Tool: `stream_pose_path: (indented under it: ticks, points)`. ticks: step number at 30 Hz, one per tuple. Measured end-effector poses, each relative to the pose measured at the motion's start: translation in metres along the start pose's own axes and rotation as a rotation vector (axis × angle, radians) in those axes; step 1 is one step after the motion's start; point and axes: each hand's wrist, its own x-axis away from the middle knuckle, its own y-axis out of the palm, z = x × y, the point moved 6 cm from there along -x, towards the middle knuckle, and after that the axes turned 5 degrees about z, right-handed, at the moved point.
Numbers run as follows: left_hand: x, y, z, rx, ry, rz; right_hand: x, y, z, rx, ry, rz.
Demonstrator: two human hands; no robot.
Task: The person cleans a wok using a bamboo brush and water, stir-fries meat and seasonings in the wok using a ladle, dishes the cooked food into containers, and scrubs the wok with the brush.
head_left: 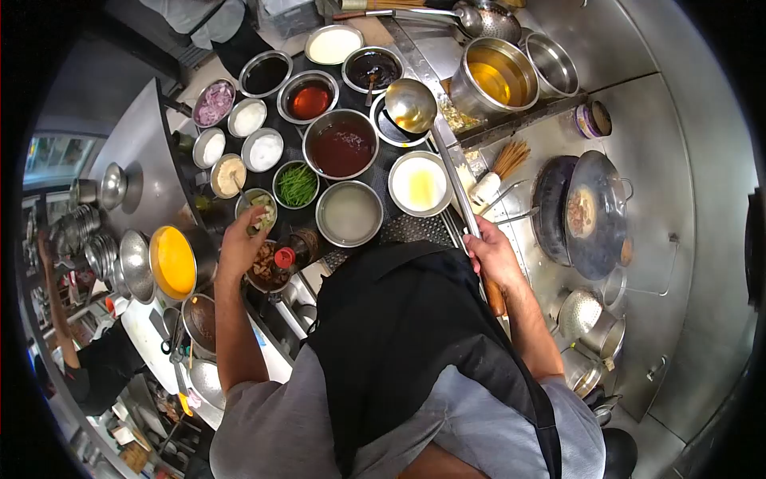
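My left hand [241,239] reaches over a small steel bowl of chopped pale green vegetable [263,206], its fingers bent at the bowl's contents; whatever lies between them is too small to name. My right hand [492,251] is wrapped round the long handle of a ladle [411,105]. The ladle's bowl is over a white-rimmed bowl, up by the dark sauce. Below my left hand stand a bowl of brown pieces [266,267] and a red-capped bottle [285,257]. A bowl of green strips [296,185] is to its right.
A wok [594,215] with food in it sits on the range at right, near a bamboo brush [509,158]. Pots of yellow oil [496,78] and orange liquid [175,262] flank several sauce bowls. Other people stand at the top left and far left.
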Motion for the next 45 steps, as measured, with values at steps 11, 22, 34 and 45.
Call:
stream_pose_path:
  ticks: [11, 22, 34, 45]
  points:
    - [-0.079, 0.023, 0.068, 0.094, 0.235, -0.075, -0.004, 0.010, 0.000, 0.069, 0.055, 0.053]
    - [-0.147, 0.054, 0.118, 0.036, 0.435, -0.148, 0.013, 0.016, -0.009, -0.140, 0.079, -0.026]
    - [-0.269, 0.159, 0.165, -0.444, 0.447, -0.051, 0.035, 0.014, -0.013, -0.132, 0.078, 0.053]
    - [-0.304, 0.173, 0.150, -0.367, 0.434, 0.115, 0.041, 0.011, -0.022, -0.360, 0.099, 0.014]
